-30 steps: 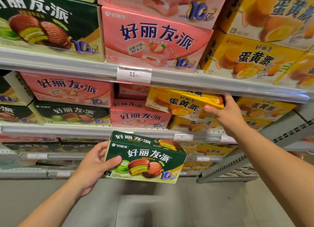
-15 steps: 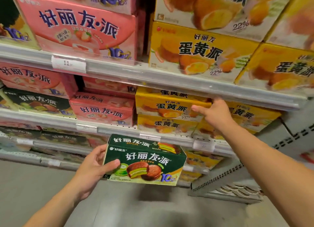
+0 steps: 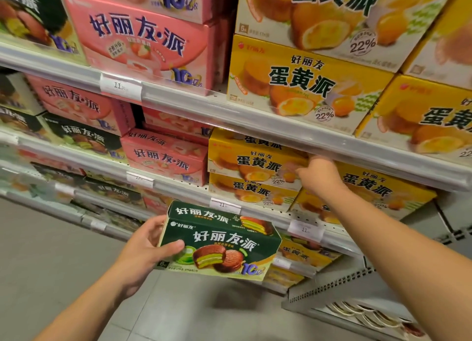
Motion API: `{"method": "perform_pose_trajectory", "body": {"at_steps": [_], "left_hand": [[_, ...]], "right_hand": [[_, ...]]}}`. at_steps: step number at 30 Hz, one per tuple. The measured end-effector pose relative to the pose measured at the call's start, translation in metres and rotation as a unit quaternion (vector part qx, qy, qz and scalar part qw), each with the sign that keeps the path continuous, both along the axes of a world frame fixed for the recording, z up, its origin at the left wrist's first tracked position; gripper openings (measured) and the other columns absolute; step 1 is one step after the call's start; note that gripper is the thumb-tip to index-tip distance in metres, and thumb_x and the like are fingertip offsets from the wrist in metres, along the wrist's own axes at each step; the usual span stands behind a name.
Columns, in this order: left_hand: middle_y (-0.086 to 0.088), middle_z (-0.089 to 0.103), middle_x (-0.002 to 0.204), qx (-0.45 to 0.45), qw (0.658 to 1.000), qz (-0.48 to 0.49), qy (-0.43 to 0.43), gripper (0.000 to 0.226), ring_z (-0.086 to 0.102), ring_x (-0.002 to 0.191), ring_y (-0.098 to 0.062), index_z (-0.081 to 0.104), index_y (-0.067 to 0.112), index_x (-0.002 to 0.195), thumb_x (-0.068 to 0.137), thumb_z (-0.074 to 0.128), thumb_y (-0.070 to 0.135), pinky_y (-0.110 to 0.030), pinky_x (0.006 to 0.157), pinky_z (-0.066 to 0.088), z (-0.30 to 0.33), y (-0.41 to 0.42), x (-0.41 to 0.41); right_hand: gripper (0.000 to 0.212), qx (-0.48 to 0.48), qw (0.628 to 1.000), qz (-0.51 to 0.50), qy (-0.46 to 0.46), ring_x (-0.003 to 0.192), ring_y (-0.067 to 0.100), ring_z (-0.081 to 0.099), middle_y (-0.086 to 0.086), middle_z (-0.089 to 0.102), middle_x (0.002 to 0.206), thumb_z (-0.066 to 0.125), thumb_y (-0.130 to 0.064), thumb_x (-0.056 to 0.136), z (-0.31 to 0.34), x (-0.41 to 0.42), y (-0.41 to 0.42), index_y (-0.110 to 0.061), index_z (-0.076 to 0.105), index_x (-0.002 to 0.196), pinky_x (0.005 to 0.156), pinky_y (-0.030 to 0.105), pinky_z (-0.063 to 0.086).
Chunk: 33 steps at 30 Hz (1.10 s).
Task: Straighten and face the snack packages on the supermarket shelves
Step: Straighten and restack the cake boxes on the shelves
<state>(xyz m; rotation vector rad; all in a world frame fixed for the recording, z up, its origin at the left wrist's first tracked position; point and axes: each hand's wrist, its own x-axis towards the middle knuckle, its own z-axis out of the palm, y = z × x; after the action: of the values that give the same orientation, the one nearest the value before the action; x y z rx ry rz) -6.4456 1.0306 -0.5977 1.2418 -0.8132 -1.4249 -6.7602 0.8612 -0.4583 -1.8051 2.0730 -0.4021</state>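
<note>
Here, low in the centre of the head view, the left hand [image 3: 143, 254] grips a dark green cardboard pie box [image 3: 219, 241] by its left end, thumb across the front. The right hand [image 3: 319, 177], at centre right, touches the upper yellow cardboard box [image 3: 255, 157] of a stack; how its fingers lie I cannot tell. Nudge that box gently, flush with the one beneath, label forward.

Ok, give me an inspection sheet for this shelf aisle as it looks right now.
Surface: tiered shelf rail with price tags.
Job's things: green pie box held off the shelf; stacked yellow egg-yolk pie boxes; pink strawberry pie boxes to their left.
Clutter: nothing seen.
Hands: left hand grips the green box's end; right hand reaches the top yellow box, fingers hidden.
Cables: nothing seen.
Surroundings: grey floor.
</note>
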Motion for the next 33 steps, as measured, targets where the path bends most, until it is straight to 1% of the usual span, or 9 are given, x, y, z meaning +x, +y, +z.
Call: {"method": "perform_pose_trajectory", "body": {"at_steps": [2,5,7,8,10,13,18,25,33], "left_hand": [[-0.01,0.071,0.114,0.003,1.0,-0.012,-0.015,0.082,0.07,0.102,-0.026,0.059,0.019,0.118,0.045,0.095,0.025,-0.029,0.071,0.058,0.001,0.001,-0.001],[-0.008,0.071,0.115,0.01,0.999,-0.017,-0.029,0.083,0.07,0.101,-0.024,0.059,0.022,0.117,0.043,0.096,0.027,-0.026,0.072,0.058,0.002,0.003,-0.002],[-0.007,0.071,0.115,0.011,0.999,-0.013,-0.03,0.082,0.07,0.101,-0.023,0.06,0.022,0.116,0.043,0.095,0.026,-0.025,0.071,0.057,0.003,0.004,-0.001],[-0.007,0.071,0.115,0.012,1.0,-0.011,-0.027,0.081,0.07,0.101,-0.023,0.06,0.022,0.116,0.042,0.095,0.026,-0.025,0.071,0.057,0.004,0.005,0.0],[-0.007,0.072,0.113,0.013,1.0,-0.008,-0.022,0.082,0.07,0.101,-0.023,0.06,0.021,0.116,0.042,0.095,0.026,-0.025,0.07,0.058,0.006,0.006,0.002],[-0.007,0.072,0.112,0.016,1.0,-0.011,-0.023,0.08,0.07,0.101,-0.023,0.058,0.019,0.117,0.047,0.096,0.019,-0.026,0.07,0.058,0.008,0.006,0.006],[-0.009,0.071,0.114,0.01,1.0,-0.001,-0.008,0.071,0.069,0.104,-0.027,0.056,0.014,0.121,0.057,0.085,0.005,-0.028,0.072,0.058,0.009,0.003,0.01],[-0.009,0.071,0.115,0.007,1.0,0.001,-0.003,0.073,0.07,0.103,-0.027,0.055,0.015,0.121,0.056,0.087,0.009,-0.028,0.072,0.058,0.011,0.001,0.013],[-0.01,0.071,0.114,0.008,1.0,0.009,0.004,0.076,0.07,0.102,-0.027,0.055,0.014,0.122,0.053,0.088,0.011,-0.029,0.071,0.058,0.013,0.001,0.015]], "right_hand": [[0.003,-0.069,0.993,0.043,0.09,0.061,0.019,0.052,0.001,0.054,0.069,0.056,-0.016,0.09,-0.002,0.003,0.007,-0.014,0.056,0.092,0.05,0.026,0.036],[0.021,-0.156,0.95,0.095,0.254,0.094,0.033,0.058,0.008,0.065,0.097,0.059,-0.034,0.088,-0.007,0.011,0.015,-0.019,0.06,0.101,0.077,0.041,0.046],[0.036,-0.17,0.938,0.112,0.281,0.105,0.034,0.057,0.008,0.066,0.106,0.059,-0.052,0.086,-0.007,0.017,0.015,-0.021,0.061,0.104,0.088,0.045,0.044],[0.04,-0.168,0.938,0.12,0.278,0.102,0.032,0.059,0.006,0.067,0.103,0.058,-0.057,0.086,-0.008,0.02,0.012,-0.021,0.06,0.104,0.086,0.044,0.045],[0.041,-0.142,0.943,0.143,0.265,0.079,0.024,0.061,-0.002,0.062,0.082,0.054,-0.059,0.088,-0.01,0.023,0.004,-0.018,0.056,0.092,0.067,0.037,0.047],[0.038,-0.09,0.943,0.171,0.27,0.055,0.014,0.05,-0.004,0.052,0.064,0.055,-0.049,0.092,-0.01,0.024,-0.008,-0.021,0.044,0.07,0.046,0.026,0.035],[0.041,-0.103,0.941,0.172,0.274,0.05,0.014,0.048,-0.002,0.051,0.059,0.057,-0.045,0.093,-0.009,0.022,-0.014,-0.022,0.038,0.065,0.042,0.022,0.025],[0.027,-0.101,0.939,0.165,0.284,0.052,0.015,0.046,-0.001,0.05,0.062,0.056,-0.04,0.094,-0.008,0.024,-0.014,-0.014,0.055,0.088,0.047,0.026,0.031],[0.027,-0.093,0.929,0.164,0.318,0.052,0.018,0.051,0.0,0.053,0.06,0.059,-0.018,0.093,-0.016,0.025,-0.018,-0.015,0.053,0.068,0.041,0.022,0.027]]}}
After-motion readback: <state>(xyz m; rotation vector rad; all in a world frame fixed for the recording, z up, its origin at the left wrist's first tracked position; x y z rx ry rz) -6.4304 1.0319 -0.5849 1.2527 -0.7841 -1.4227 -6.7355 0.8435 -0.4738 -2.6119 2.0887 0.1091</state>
